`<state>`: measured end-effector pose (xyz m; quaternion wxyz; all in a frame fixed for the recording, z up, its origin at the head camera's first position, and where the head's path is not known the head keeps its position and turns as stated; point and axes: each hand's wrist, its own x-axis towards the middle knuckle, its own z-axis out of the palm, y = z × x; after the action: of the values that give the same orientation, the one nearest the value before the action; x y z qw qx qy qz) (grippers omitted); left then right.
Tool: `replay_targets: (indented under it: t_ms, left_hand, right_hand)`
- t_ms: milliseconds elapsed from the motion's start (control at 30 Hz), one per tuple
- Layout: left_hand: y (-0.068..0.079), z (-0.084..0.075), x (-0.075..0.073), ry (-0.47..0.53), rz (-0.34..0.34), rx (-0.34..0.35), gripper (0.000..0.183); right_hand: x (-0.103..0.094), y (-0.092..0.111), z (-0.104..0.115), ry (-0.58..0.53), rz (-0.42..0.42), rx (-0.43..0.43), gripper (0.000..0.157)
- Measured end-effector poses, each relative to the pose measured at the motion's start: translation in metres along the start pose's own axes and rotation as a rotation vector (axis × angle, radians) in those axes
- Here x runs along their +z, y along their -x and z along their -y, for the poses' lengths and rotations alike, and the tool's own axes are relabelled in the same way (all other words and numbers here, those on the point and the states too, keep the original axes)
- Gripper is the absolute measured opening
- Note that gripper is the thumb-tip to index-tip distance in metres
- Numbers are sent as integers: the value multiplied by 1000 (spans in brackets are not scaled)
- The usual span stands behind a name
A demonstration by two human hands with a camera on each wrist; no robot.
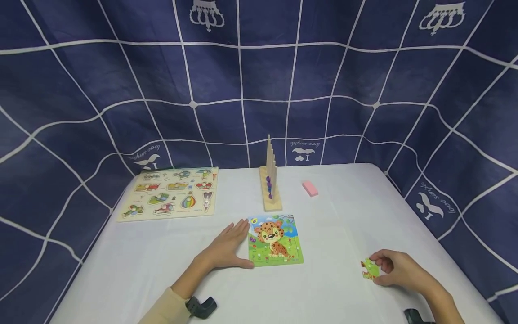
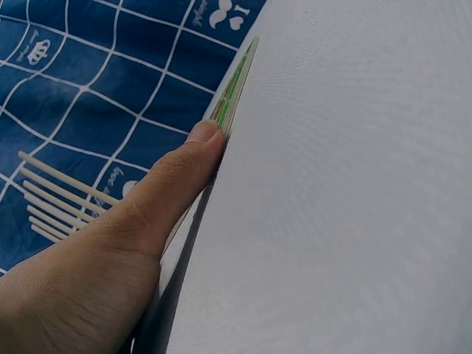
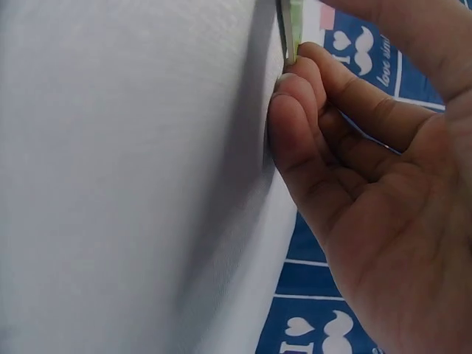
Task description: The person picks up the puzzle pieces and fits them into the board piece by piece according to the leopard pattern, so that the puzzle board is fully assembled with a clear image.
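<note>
A square jigsaw puzzle (image 1: 276, 240) with a cartoon leopard on green grass lies on the white table in the head view. My left hand (image 1: 227, 246) rests at its left side, fingers extended, with fingertips and thumb right at the edge. In the left wrist view the thumb (image 2: 181, 173) lies along the puzzle's rim. Off to the right, my right hand (image 1: 398, 268) pinches a green puzzle piece (image 1: 370, 269) between thumb and fingers, close over the table. Only a sliver of the piece (image 3: 296, 26) shows in the right wrist view.
A wooden peg puzzle board (image 1: 170, 193) with vehicle pictures lies at the back left. Behind the leopard puzzle stands a wooden stand with upright rods (image 1: 272, 180) and purple beads. To its right is a pink block (image 1: 310, 188). A blue checked curtain (image 1: 267, 76) surrounds the table (image 1: 323, 288).
</note>
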<state>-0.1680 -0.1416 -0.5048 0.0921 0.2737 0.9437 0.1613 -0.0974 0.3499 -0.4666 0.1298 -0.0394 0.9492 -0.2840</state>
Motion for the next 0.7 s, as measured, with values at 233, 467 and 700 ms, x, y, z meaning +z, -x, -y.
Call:
replay_targets:
  t_ms: [233,467,700]
  left_hand:
    - [1,-1,-1,7,4,5,127]
    - [0,-1,-2,-1,7,1,126]
    - [0,-1,-2,-4,7,1,126]
  right_hand:
    - [2,-4,5,-16,-8,32,55]
    - [1,-10,19,-38,5,-28,55]
    - [9,-19,38,-28,6,-71,53]
